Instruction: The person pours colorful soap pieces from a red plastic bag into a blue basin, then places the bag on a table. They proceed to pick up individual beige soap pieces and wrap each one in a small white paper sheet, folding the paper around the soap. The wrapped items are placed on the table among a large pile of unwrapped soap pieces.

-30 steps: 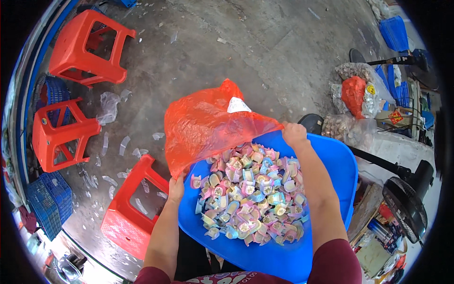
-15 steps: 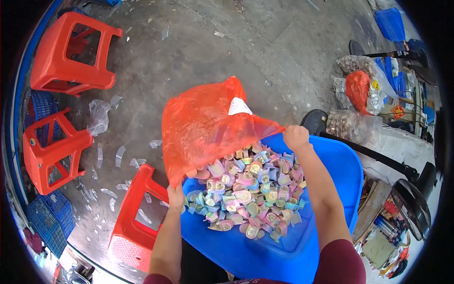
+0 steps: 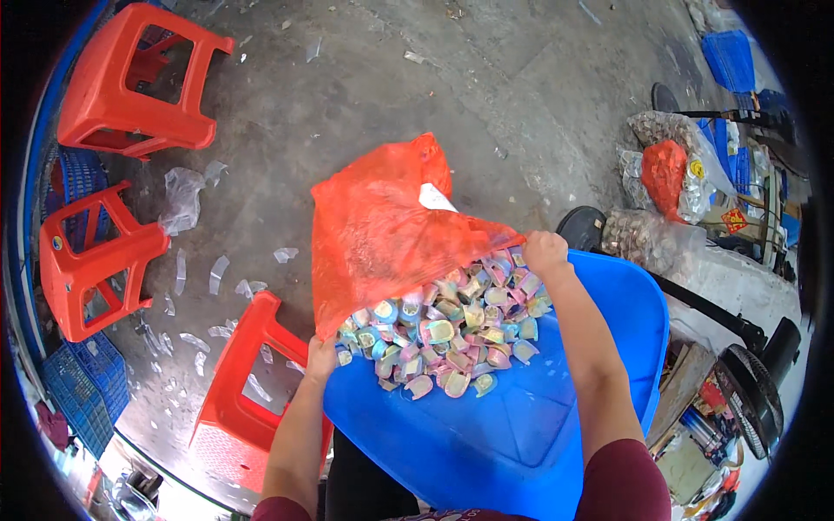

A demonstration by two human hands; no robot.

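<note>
A red translucent plastic bag (image 3: 382,217) with a white label hangs over the far side of a blue plastic tub (image 3: 452,443). My left hand (image 3: 321,357) is closed on the bag's rim at the left, by the tub's edge. At the right, my right hand (image 3: 546,253) pinches the other end of the rim. Between the hands lies a heap of small pastel arch-shaped pieces (image 3: 447,334), pink, blue, yellow and green, reaching under the bag's mouth. How many pieces are inside the bag is hidden.
Red plastic stools (image 3: 139,82) stand to the left, one close by my left forearm. Blue baskets (image 3: 82,386) sit beyond them. Clear plastic scraps (image 3: 219,274) litter the concrete floor. On the right are filled clear bags (image 3: 651,239) and a black fan (image 3: 747,395).
The heap now covers less of the tub, its near edge farther from me, leaving more bare blue surface. The bag's left side has narrowed slightly. Both hands keep their hold on the rim.
</note>
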